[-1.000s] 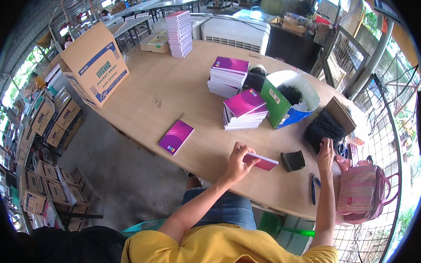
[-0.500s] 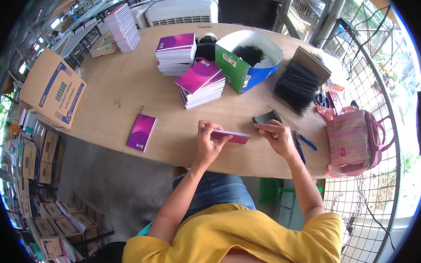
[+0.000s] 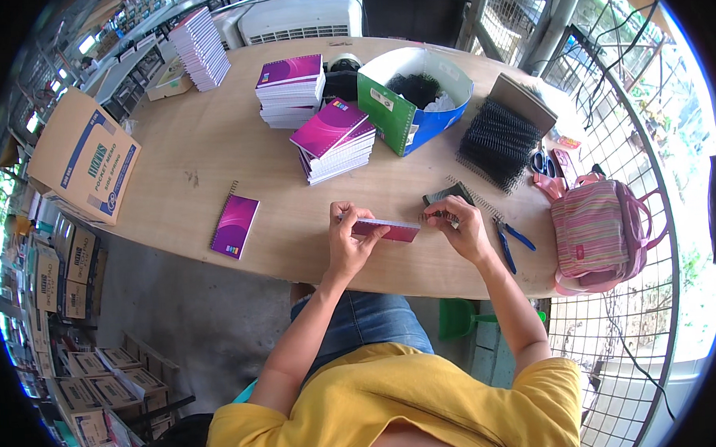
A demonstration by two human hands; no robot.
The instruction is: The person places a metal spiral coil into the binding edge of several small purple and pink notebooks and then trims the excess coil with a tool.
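My left hand (image 3: 351, 238) is closed around a small purple-covered memo pad (image 3: 398, 230), tilted up with its long edge toward me. A little to its right, my right hand (image 3: 462, 224) pinches a thin dark wire spiral (image 3: 441, 216), its end close to the pad's right end. Behind the right fingers lies a dark green folded piece (image 3: 445, 194), partly hidden by the hand. A loose wire spiral (image 3: 483, 200) rests beside it. Blue-handled pliers (image 3: 515, 238) lie just right of that hand. To the left, a purple notebook (image 3: 235, 226) with a spiral along one edge lies flat.
Stacks of purple pads (image 3: 336, 149) stand at mid-table. Behind them is a blue-and-green bin (image 3: 441, 122) with black wire in it. A pile of black spirals (image 3: 497, 144), scissors (image 3: 542, 163) and a striped pink bag (image 3: 599, 235) occupy the right; a cardboard box (image 3: 84, 166) stands left.
My right hand has tilted and shifted slightly left toward the pad, and the spiral in its fingers now shows more plainly. The whole view has shifted slightly.
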